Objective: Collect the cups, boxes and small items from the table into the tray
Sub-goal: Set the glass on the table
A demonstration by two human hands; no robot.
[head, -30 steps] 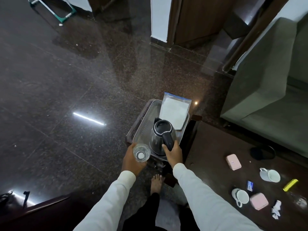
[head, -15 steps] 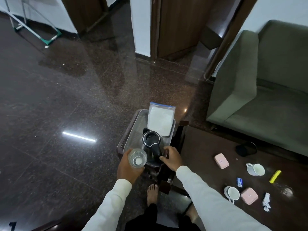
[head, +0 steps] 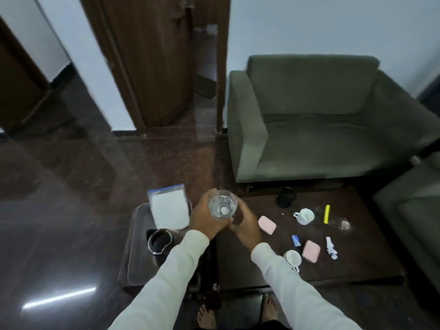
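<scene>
My left hand (head: 206, 216) grips a clear glass (head: 222, 207) above the left end of the dark table (head: 357, 263). My right hand (head: 246, 228) curls against the glass's right side. Left of the table stands the tray (head: 129, 253), holding a black kettle (head: 160, 241) and a plastic bag of white sheets (head: 169, 209). On the table lie two pink boxes (head: 267, 224) (head: 310, 251), two white cups (head: 305, 216) (head: 293, 257), a blue sachet (head: 296, 240), a yellow stick (head: 327, 213) and crumpled white paper (head: 331, 245).
A black round object (head: 285, 197) sits at the table's far edge. A green armchair (head: 321, 139) stands behind the table and another seat (head: 416, 222) at its right. Dark polished floor spreads to the left; my bare feet show below.
My right hand left the kettle's handle and came to the glass. My left hand carried the glass up and right, from the tray's near edge toward the table. The view swung right.
</scene>
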